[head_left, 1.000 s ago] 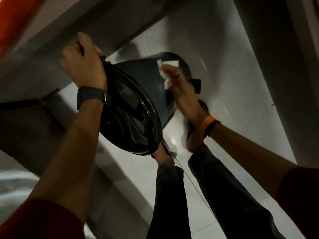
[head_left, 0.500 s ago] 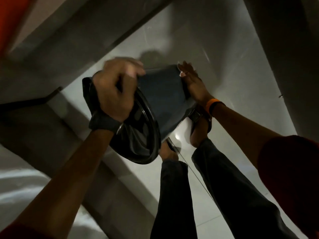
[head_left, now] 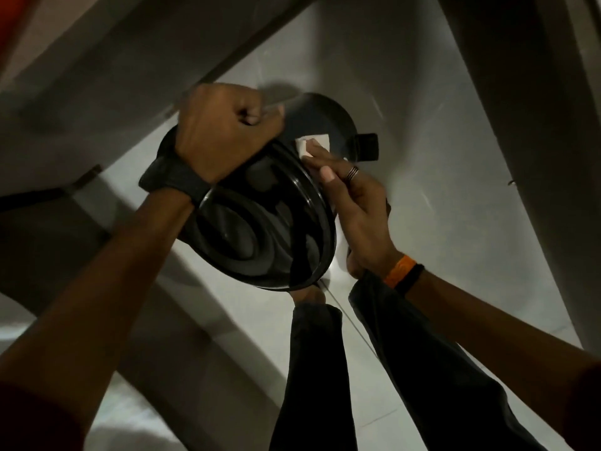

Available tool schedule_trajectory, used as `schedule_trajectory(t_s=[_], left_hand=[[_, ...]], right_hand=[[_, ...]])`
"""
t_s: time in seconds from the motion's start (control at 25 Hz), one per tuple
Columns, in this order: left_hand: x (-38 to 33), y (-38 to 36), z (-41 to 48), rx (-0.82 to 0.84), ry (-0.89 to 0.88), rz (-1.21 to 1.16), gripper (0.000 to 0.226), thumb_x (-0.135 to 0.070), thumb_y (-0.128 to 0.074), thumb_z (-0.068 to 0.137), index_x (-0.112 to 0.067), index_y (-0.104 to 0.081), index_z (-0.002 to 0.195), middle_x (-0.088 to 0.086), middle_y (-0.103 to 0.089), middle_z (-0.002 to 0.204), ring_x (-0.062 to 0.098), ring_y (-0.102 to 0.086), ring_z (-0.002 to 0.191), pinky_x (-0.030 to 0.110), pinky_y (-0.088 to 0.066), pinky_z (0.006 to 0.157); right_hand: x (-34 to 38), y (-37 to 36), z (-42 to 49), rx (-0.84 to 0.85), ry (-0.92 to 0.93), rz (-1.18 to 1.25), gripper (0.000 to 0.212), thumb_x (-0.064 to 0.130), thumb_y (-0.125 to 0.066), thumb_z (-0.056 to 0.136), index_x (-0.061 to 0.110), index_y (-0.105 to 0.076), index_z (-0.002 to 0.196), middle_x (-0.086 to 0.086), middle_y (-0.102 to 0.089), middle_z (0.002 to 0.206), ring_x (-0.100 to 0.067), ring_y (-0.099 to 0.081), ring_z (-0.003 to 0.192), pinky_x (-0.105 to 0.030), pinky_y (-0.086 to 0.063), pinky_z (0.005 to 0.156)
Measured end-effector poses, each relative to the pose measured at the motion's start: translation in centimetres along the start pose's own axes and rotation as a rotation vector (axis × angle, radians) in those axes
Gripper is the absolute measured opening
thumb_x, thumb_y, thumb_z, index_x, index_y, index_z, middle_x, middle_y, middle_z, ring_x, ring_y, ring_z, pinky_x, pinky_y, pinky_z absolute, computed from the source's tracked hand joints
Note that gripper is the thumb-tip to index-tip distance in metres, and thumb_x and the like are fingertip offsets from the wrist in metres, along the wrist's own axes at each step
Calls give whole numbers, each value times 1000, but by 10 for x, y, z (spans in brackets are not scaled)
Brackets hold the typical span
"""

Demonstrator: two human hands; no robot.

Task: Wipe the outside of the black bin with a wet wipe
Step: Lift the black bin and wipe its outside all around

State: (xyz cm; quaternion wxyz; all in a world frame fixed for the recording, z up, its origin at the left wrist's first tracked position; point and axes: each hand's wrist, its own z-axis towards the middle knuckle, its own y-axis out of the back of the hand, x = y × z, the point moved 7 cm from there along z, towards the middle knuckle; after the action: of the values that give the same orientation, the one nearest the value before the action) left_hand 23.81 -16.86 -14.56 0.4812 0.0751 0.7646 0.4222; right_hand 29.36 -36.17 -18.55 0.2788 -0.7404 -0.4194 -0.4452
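Note:
The black bin [head_left: 328, 125] is held tilted above the floor, its glossy lid [head_left: 260, 229] facing me and its foot pedal [head_left: 367, 146] sticking out at the far right. My left hand [head_left: 224, 131] is clenched over the top rim of the bin, gripping it. My right hand [head_left: 354, 203] presses a white wet wipe [head_left: 312, 144] flat against the bin's right side wall, just behind the lid rim. Part of the wipe is hidden under my fingers.
Pale tiled floor [head_left: 455, 157] lies below the bin. My two legs in dark trousers [head_left: 325, 369] and bare feet stand right under it. A grey ledge or counter [head_left: 113, 76] runs along the left, and a dark upright surface [head_left: 504, 92] stands at the right.
The bin has turned so its lid faces me more. My left hand shifted its grip along the rim, and my right hand with the wipe slid from the bin's far end back toward the lid.

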Motion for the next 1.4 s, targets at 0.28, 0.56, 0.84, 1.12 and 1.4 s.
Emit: schedule_trajectory(t_s=[0.28, 0.56, 0.84, 1.12, 1.4], left_hand=[[63, 10, -27, -237, 401, -404, 56, -29, -65, 92, -6, -38, 49, -13, -35, 39, 1, -28, 41, 17, -30, 49], [86, 15, -30, -276, 524, -554, 58, -34, -67, 88, -25, -33, 42, -15, -32, 34, 1, -25, 37, 17, -27, 43], [84, 6, -23, -250, 556, -560, 59, -42, -70, 85, -22, -32, 45, -12, -29, 35, 4, -23, 37, 16, -27, 42], [125, 28, -62, -682, 870, -690, 24, -38, -70, 86, -28, -62, 65, -17, -68, 63, -1, -63, 62, 18, -55, 68], [36, 29, -40, -499, 323, 115, 43, -44, -43, 95, -37, -50, 137, 7, -52, 135, 23, -45, 127, 16, -25, 113]], right_hand=[[-16, 43, 86, -2, -301, -253, 44, 5, -40, 108, 4, -45, 151, 5, -62, 117, -4, -53, 109, -34, -32, 117], [22, -8, 59, 399, 160, -472, 44, 11, -35, 109, 4, -44, 152, -11, -44, 159, -20, -40, 150, -44, -22, 129], [17, 21, 76, 210, -60, -425, 47, 33, -27, 112, 23, -39, 156, 4, -33, 166, -10, -24, 158, -37, -13, 132], [-31, 46, 43, 49, -269, -209, 68, 60, -32, 103, 29, -19, 162, 10, -23, 169, -10, -21, 158, -47, -14, 131], [-3, 23, 53, 59, -298, 73, 66, 64, -29, 100, 28, -42, 153, -7, -44, 160, -29, -36, 153, -51, -24, 128]])
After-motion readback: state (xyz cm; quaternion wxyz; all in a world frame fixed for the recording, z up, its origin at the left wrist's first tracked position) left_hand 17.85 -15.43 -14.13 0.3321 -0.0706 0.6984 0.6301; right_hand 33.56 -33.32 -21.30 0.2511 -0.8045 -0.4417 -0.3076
